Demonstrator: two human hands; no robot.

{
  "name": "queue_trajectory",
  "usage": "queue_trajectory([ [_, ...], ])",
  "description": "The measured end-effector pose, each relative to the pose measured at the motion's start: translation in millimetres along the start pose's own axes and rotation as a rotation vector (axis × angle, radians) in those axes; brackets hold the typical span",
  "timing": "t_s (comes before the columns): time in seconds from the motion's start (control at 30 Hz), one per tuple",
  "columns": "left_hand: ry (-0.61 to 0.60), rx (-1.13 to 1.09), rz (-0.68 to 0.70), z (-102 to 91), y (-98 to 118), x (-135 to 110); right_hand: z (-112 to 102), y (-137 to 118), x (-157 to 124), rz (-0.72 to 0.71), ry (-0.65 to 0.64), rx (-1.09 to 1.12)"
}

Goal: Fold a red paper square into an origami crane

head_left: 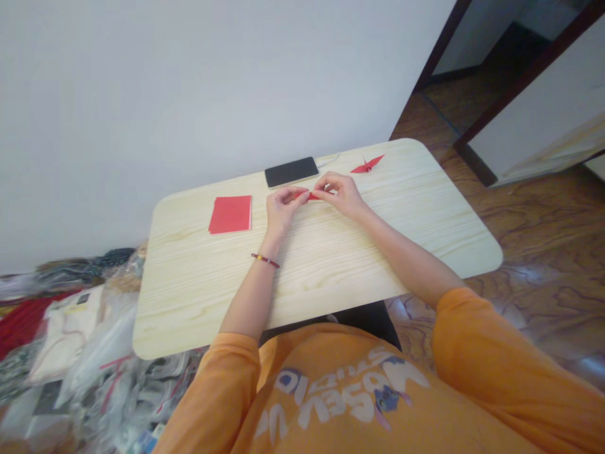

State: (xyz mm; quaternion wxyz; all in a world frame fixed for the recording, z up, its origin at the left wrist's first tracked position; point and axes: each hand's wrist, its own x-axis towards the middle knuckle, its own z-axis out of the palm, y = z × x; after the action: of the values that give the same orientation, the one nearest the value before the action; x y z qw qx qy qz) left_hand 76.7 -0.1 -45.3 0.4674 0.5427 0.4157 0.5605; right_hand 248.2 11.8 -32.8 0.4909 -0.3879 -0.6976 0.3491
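Observation:
Between my fingertips, just above the table, is a small folded piece of red paper [312, 197]. My left hand [284, 203] pinches its left side, and my right hand [341, 193] pinches it from the right. Most of the paper is hidden behind the fingers, so its exact folded shape does not show. To the left of my hands lies a stack of square red paper [230, 214]. Beyond my right hand, near the table's back edge, sits a folded red paper crane [367, 166] with its wings spread.
A dark-screened phone [292, 172] with a white cable [329, 160] lies at the back of the pale wooden table [331, 265], close to the wall. Clothes and plastic bags [108, 353] are heaped on the left. Wooden floor [534, 233] and a doorway are on the right.

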Motion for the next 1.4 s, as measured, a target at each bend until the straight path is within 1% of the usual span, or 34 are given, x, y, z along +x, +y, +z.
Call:
queue_trajectory([
  [0.17, -0.027, 0.025, 0.003, 0.4, 0.7, 0.9, 0.4, 0.8, 0.7, 0.037, 0.008, -0.009],
  [0.33, 0.008, -0.011, -0.005, -2.2, 0.4, 3.4, -2.9, 5.2, 3.3, 0.098, 0.06, 0.038],
  [0.53, 0.019, -0.064, -0.022, -3.7, -2.1, 5.3, -4.7, 8.7, 4.3, 0.158, 0.058, 0.055],
  [0.73, 0.044, -0.065, -0.063, -6.8, -5.3, 7.1, -7.5, 12.0, 5.2, 0.23, 0.098, 0.088],
  [0.93, 0.091, -0.09, -0.057, -10.3, -7.2, 8.8, -8.1, 14.2, 7.4, 0.228, 0.12, 0.186],
  [1.03, 0.074, -0.097, -0.059, -5.9, -6.0, 7.3, -2.4, 11.7, 6.2, 0.216, 0.069, 0.217],
  [1.1, 0.048, -0.098, -0.056, -2.2, -4.2, 5.2, 1.0, 9.6, 5.1, 0.218, 0.06, 0.218],
  [1.2, 0.012, -0.043, -0.034, 0.7, -1.8, 2.3, 2.5, 7.6, 3.9, 0.218, 0.062, 0.197],
  [1.33, 0.017, 0.153, 0.052, -0.8, -2.3, 1.2, 1.6, 7.8, 2.3, 0.194, 0.026, 0.13],
  [1.4, 0.01, 0.208, 0.06, -1.9, -3.1, 1.7, 1.8, 9.5, 1.6, 0.179, 0.01, 0.115],
])
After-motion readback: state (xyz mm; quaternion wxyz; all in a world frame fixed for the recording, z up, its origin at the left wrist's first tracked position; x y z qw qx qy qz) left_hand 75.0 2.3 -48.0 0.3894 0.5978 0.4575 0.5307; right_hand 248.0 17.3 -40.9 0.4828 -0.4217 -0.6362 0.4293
